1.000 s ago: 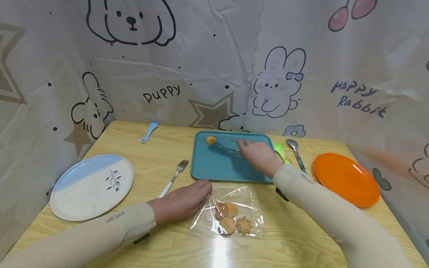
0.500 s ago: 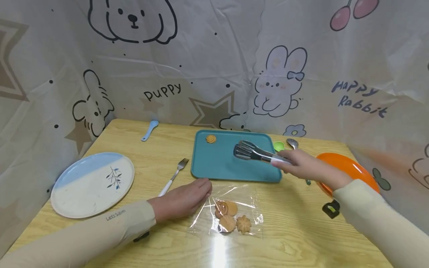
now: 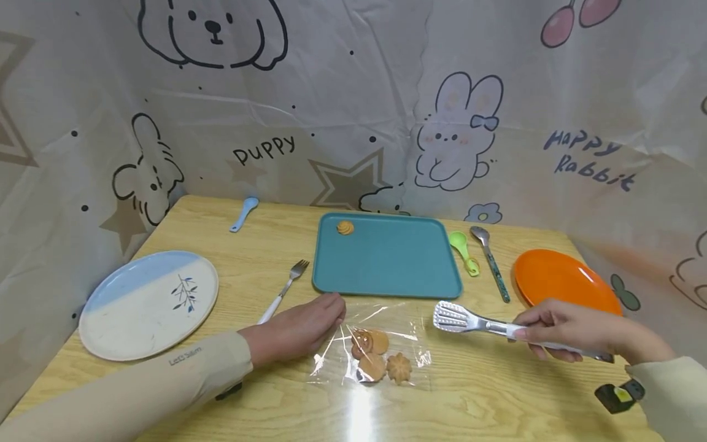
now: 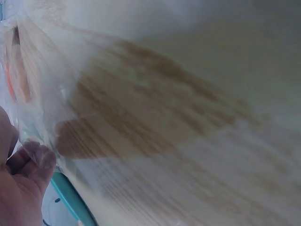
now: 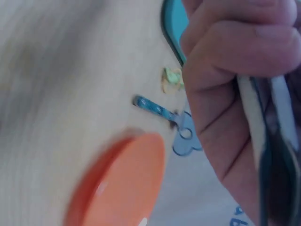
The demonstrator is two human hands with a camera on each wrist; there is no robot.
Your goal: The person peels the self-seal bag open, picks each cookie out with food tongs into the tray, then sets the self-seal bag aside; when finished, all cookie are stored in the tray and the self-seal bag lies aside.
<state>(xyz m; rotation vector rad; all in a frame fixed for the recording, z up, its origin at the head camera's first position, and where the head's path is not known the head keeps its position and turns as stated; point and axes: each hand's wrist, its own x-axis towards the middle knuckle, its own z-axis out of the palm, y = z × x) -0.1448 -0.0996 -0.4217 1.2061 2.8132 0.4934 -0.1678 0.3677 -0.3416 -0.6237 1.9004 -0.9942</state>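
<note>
My right hand (image 3: 574,328) grips metal serving tongs (image 3: 475,321) low over the table's right side, their slotted ends pointing left, beside the clear bag. In the right wrist view, curled fingers (image 5: 244,47) wrap the tongs' handles. My left hand (image 3: 301,328) is at the upper left corner of a clear plastic bag (image 3: 381,314); the left wrist view shows its curled fingers (image 4: 35,165) pinching the film. Inside the bag lie several cookies (image 3: 371,366), one flower-shaped (image 3: 399,368). A swirled cookie (image 3: 345,228) sits in the far left corner of the teal tray (image 3: 386,264).
A blue-and-white plate (image 3: 149,307) stands at the left, an orange plate (image 3: 563,282) at the right. A fork (image 3: 284,291) lies left of the tray, a blue spoon (image 3: 243,215) farther back. Right of the tray are a green spoon (image 3: 463,250) and a metal spoon (image 3: 490,264).
The tongs have left the swirled cookie, which stays on the tray. My right hand has carried them right and toward me, off the tray. The left hand has barely moved.
</note>
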